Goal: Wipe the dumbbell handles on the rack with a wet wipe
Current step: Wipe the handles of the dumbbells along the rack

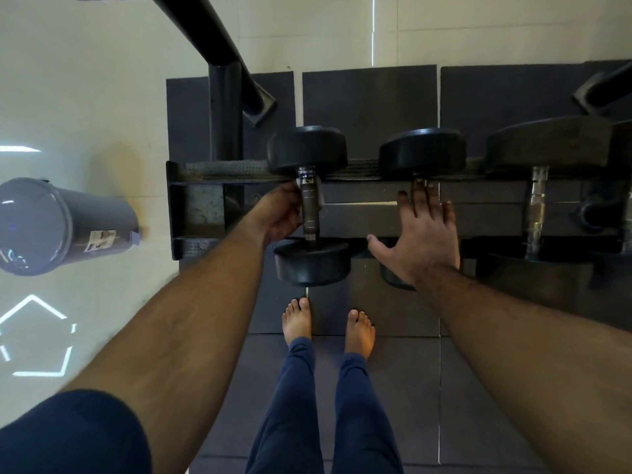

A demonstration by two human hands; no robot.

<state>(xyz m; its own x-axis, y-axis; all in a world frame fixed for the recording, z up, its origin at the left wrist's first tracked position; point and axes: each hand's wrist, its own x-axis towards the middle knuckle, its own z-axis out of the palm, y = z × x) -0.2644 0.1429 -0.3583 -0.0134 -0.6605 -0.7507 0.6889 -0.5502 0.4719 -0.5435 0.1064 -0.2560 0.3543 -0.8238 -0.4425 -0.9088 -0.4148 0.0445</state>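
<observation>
My left hand (pixel 278 213) is curling round the dull metal handle (pixel 309 208) of the small black round-headed dumbbell (pixel 307 150) at the left end of the black steel rack (pixel 191 206), and a scrap of white wet wipe (pixel 319 195) is peeking out on the handle's far side, though I cannot tell how much of it is lying under my fingers. My right hand (pixel 422 234) is resting open, fingers spread flat, over the second black dumbbell (pixel 422 152), hiding its handle completely. A larger dumbbell with a chrome handle (pixel 537 203) is sitting further right, and beyond it the rack is running out of view. Dark rubber floor tiles (pixel 369 97) are lying under the rack and my bare feet (pixel 297 319), meeting glossy pale flooring (pixel 85 97) on the left, where a dark grey cylindrical bin (pixel 61 227) is standing.
</observation>
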